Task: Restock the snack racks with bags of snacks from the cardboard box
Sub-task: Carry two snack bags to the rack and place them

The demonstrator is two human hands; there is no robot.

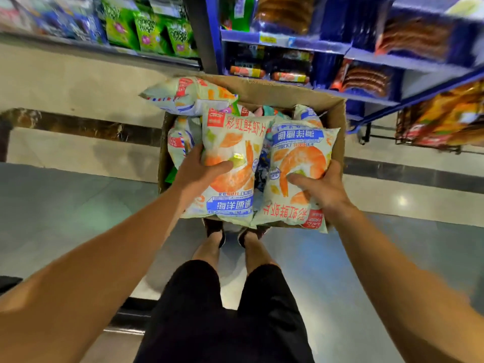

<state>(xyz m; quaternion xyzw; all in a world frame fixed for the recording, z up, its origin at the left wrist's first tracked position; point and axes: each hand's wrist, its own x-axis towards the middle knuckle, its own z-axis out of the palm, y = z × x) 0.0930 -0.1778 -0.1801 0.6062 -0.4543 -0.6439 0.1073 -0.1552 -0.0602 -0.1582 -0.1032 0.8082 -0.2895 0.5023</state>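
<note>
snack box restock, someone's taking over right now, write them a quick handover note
Left hand: gripping a shrimp chip bag, printed side up.
Right hand: gripping a second bag, turned the other way round.
Both bags sit just above the open cardboard box on the floor by the person's feet; more bags are still in it.
Blue shelves stand just beyond the box.
Done: two bags picked up.
Left: place these two on the racks, then empty the box. Which rack they belong on cannot be told from this view.
</note>
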